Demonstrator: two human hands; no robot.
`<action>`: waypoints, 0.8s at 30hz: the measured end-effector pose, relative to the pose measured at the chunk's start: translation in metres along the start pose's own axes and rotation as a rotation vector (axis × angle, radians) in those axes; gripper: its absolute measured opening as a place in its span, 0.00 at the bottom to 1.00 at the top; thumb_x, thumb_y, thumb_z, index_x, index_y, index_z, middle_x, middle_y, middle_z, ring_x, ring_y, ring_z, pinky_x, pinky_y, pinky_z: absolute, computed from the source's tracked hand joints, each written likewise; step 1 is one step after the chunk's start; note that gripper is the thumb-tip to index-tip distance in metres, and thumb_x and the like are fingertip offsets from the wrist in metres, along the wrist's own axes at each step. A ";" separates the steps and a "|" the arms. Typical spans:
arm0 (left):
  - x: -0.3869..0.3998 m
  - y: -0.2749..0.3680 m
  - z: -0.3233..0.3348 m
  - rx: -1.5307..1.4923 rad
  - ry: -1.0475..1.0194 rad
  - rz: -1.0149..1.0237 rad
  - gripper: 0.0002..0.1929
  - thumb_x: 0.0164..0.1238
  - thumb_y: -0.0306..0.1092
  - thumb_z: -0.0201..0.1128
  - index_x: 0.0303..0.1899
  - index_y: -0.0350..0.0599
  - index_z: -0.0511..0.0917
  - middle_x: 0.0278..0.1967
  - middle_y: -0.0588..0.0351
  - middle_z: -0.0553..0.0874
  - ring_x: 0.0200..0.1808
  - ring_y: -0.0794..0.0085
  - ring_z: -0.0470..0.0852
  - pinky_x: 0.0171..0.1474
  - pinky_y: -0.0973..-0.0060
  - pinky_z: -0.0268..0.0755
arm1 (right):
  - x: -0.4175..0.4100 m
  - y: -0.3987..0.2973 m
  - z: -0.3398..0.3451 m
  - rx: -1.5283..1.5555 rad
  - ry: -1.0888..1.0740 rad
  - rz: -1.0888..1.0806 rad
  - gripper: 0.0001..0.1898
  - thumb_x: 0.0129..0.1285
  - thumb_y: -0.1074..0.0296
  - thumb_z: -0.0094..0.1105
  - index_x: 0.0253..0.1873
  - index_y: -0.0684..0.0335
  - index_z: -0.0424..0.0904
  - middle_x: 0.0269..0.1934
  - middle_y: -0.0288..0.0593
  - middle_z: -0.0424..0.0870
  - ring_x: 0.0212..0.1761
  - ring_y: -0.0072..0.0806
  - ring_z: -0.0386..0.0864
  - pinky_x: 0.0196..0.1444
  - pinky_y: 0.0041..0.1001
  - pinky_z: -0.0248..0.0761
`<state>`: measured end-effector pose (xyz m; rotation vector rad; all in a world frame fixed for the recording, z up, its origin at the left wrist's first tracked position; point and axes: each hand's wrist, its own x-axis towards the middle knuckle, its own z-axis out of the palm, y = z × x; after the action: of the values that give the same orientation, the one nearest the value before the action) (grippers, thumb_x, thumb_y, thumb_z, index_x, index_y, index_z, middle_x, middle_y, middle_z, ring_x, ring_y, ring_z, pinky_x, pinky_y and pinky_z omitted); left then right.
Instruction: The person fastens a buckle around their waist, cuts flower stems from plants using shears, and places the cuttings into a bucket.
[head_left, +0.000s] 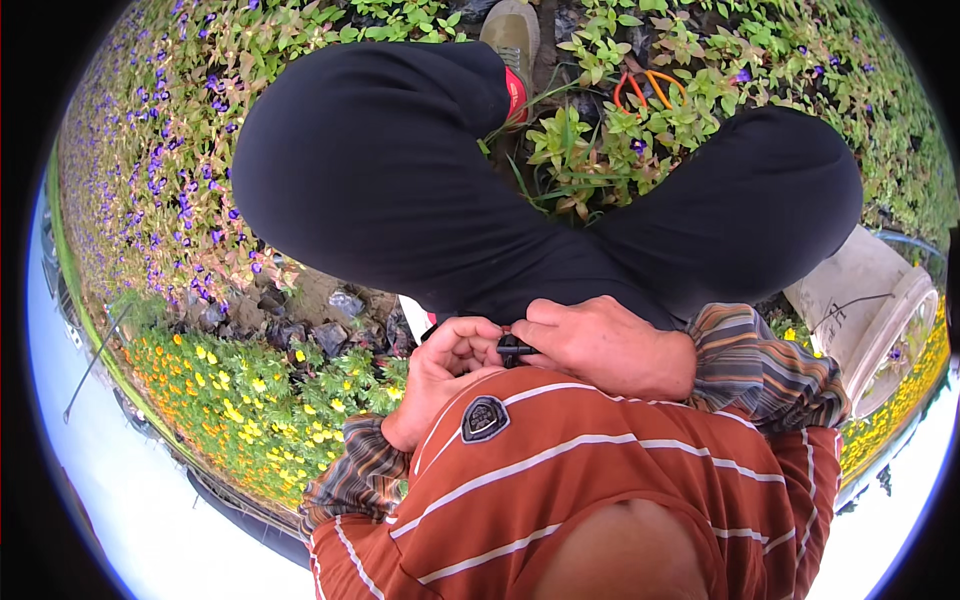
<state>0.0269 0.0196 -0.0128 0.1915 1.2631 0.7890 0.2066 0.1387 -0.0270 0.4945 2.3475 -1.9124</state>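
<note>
At the waist of the striped red-brown shirt (525, 465), my two hands are close together. The fingers of my right hand (611, 345) pinch a small black plastic piece (515, 349), which looks like a clip or buckle. Curled beside it is my left hand (450, 360), its fingertips at the piece's near side; whether they grip it cannot be told. Part of the piece is hidden by the fingers. Dark trousers (375, 165) cover my bent, spread legs. Beyond them, among the plants, stand the red and orange handles of a cutting tool (649, 90), its blades hidden.
Low leafy plants with purple flowers (165, 187) surround my legs and my shoe (511, 37). A whitish plastic bucket (855, 300) with writing lies tilted at the right, plant matter in its mouth. Yellow flowers (255, 420) grow at the left, beside dark plastic sheeting (330, 337).
</note>
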 end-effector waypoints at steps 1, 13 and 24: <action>-0.001 0.002 -0.001 0.006 -0.027 0.018 0.20 0.58 0.20 0.64 0.52 0.39 0.71 0.35 0.60 0.79 0.34 0.87 0.75 0.38 0.88 0.69 | 0.001 -0.001 -0.001 0.004 0.004 -0.002 0.11 0.62 0.66 0.54 0.40 0.69 0.72 0.34 0.49 0.71 0.29 0.45 0.77 0.30 0.37 0.72; -0.041 0.031 -0.038 0.729 -0.090 0.187 0.09 0.55 0.24 0.66 0.39 0.40 0.83 0.38 0.53 0.84 0.43 0.66 0.81 0.51 0.70 0.70 | 0.006 0.002 0.002 0.042 0.084 0.006 0.17 0.61 0.60 0.58 0.53 0.59 0.74 0.33 0.44 0.74 0.26 0.40 0.76 0.26 0.32 0.71; -0.076 0.011 -0.035 1.077 0.047 0.417 0.15 0.61 0.29 0.60 0.50 0.42 0.78 0.51 0.49 0.80 0.49 0.60 0.81 0.50 0.73 0.75 | 0.011 -0.003 -0.047 -0.081 -0.165 0.003 0.22 0.60 0.53 0.58 0.53 0.63 0.73 0.35 0.45 0.78 0.36 0.40 0.80 0.36 0.33 0.74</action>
<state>-0.0155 -0.0297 0.0407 1.3395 1.6120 0.3761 0.2021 0.1859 -0.0164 0.3203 2.3064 -1.7733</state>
